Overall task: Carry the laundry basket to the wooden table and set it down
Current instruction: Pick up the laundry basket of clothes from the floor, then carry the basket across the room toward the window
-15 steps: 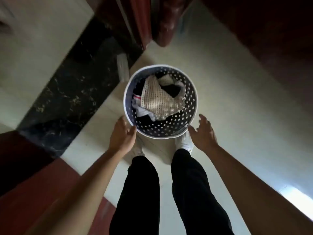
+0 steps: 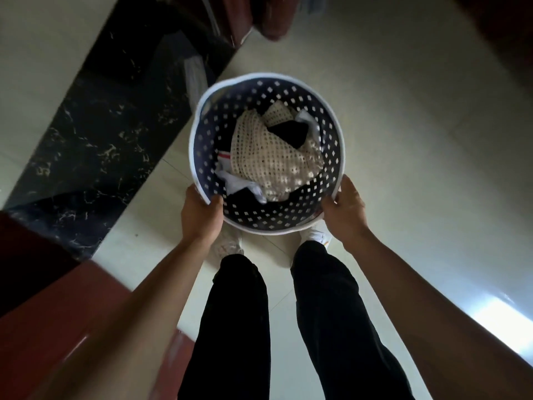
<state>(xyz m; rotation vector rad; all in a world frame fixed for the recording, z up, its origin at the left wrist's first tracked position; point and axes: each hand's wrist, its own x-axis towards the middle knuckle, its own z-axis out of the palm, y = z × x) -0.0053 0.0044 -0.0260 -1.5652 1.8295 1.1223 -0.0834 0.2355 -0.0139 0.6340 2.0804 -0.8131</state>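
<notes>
A round laundry basket (image 2: 331, 157), dark blue with diamond-shaped holes and a white rim, sits in front of my feet, seen from above. Inside lie a beige crochet cloth (image 2: 268, 157) and some black and white clothes. My left hand (image 2: 202, 215) grips the near left rim, thumb inside the wall. My right hand (image 2: 344, 212) holds the near right rim. The basket looks tilted toward me. The wooden table is not in view.
The floor is pale tile (image 2: 418, 140) with a black marble strip (image 2: 95, 145) on the left. Dark red wood (image 2: 49, 313) lies at the lower left and red-brown furniture or a door (image 2: 274, 15) stands at the top. My legs in black trousers are below.
Both hands were open just short of the rim; now they have closed on it. The basket appears larger and nearer, tilted toward me.
</notes>
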